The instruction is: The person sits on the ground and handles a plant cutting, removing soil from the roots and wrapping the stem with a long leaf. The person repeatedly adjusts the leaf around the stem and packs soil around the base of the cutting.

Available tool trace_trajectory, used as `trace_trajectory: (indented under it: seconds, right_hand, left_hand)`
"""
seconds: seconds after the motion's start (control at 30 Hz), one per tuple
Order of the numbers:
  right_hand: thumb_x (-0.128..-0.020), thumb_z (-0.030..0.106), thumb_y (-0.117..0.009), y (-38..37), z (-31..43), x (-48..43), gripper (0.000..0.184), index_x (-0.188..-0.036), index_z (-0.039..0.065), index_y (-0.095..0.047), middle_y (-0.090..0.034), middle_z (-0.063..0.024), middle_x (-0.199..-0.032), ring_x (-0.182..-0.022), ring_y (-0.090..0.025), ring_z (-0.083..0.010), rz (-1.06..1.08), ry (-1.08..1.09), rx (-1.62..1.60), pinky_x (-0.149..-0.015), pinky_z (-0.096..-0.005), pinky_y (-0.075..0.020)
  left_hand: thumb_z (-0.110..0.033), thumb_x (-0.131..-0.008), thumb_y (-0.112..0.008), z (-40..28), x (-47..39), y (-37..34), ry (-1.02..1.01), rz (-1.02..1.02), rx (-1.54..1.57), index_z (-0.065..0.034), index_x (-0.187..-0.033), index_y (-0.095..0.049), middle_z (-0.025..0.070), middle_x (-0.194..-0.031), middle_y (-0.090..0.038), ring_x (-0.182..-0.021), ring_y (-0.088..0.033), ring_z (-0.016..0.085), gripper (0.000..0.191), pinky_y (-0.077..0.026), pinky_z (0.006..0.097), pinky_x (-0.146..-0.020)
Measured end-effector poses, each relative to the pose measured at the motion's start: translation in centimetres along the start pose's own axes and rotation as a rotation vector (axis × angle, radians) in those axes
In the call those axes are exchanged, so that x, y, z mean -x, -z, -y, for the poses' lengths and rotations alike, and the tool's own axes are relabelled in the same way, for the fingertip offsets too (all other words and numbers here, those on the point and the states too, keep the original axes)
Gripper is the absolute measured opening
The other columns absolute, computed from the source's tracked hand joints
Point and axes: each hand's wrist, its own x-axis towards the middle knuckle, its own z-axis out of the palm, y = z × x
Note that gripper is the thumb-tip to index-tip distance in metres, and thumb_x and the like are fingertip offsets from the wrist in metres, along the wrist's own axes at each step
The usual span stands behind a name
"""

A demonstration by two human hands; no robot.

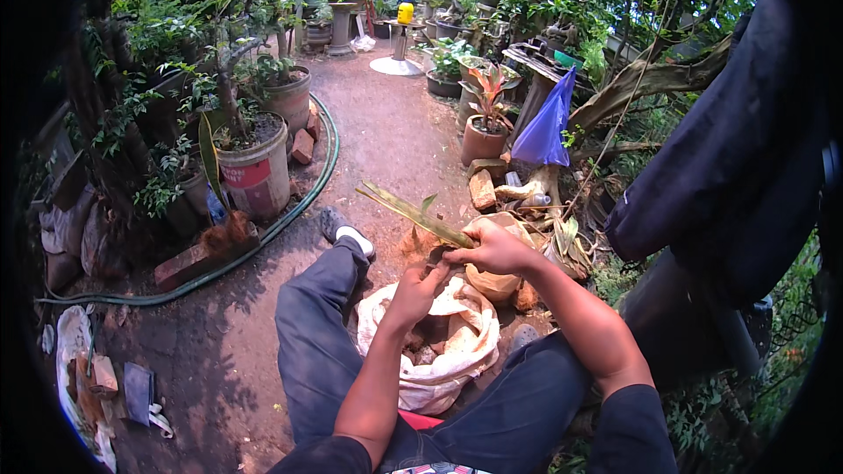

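Note:
My right hand [497, 247] grips a long green snake plant cutting [411, 210] near its lower end, and the leaf points up and to the left. The fingers of my left hand [416, 295] pinch at the dark base of the plant, against the fingertips of the right; the fingers partly hide what is there. Below both hands, between my legs, stands a white woven sack [454, 375] with its rim rolled down. Brown clumps or stones [423, 350] lie inside it. A tan bag [494, 284] and some brown fibre [525, 296] are just beyond the sack.
A green hose [315, 194] curves along the left. Near it are a paint bucket planter [257, 174] and a brick with another snake plant leaf [209, 148]. To the right are a blue plastic bag [546, 125], a potted red-leaved plant [484, 138] and dark hanging cloth [711, 145].

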Motion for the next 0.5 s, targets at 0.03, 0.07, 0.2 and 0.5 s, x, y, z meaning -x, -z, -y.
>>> trace_trajectory:
  seconds: [0.03,0.07,0.2,0.5]
  right_hand:
    - [-0.09,0.029,-0.075,-0.4,-0.4,-0.1,0.031,-0.101,0.0,-0.075,-0.07,-0.0059,-0.076,-0.069,-0.061,-0.0136,-0.071,0.067,0.031,-0.065,-0.0333,-0.0477]
    - [-0.089,0.029,-0.075,-0.8,-0.7,-0.2,0.03,-0.099,0.001,-0.075,-0.069,-0.0072,-0.073,-0.066,-0.06,-0.0167,-0.141,0.134,0.063,-0.064,-0.0347,-0.0473]
    - [-0.089,0.026,-0.07,-2.7,-0.6,-1.3,0.026,-0.096,0.002,-0.075,-0.066,-0.017,-0.069,-0.063,-0.063,-0.0267,-0.328,0.138,0.216,-0.063,-0.0425,-0.0473]
    - [-0.09,0.031,-0.071,-3.6,-0.1,-3.3,0.031,-0.096,0.001,-0.074,-0.064,-0.0229,-0.069,-0.065,-0.064,-0.035,-0.388,0.019,0.223,-0.064,-0.0462,-0.0476]
  left_hand:
    - [-0.026,-0.103,-0.06,0.6,-0.3,0.0,-0.02,-0.007,0.046,0.0005,-0.084,-0.061,-0.0039,-0.072,-0.056,-0.068,-0.047,0.009,0.033,-0.039,0.0311,-0.06]
    - [-0.026,-0.103,-0.06,1.1,-0.5,0.0,-0.039,-0.014,0.092,0.0008,-0.083,-0.061,-0.0032,-0.072,-0.056,-0.068,-0.047,0.009,0.033,-0.039,0.0321,-0.06]
    - [-0.022,-0.103,-0.058,1.3,-0.6,-0.2,-0.195,-0.188,-0.177,0.0012,-0.084,-0.06,0.0012,-0.069,-0.056,-0.065,-0.047,0.011,0.029,-0.038,0.0329,-0.058]
    - [-0.017,-0.1,-0.061,-0.7,-0.1,-0.7,-0.385,-0.325,-0.438,0.0045,-0.075,-0.054,0.0041,-0.059,-0.048,-0.06,-0.041,0.01,0.034,-0.033,0.0354,-0.053]
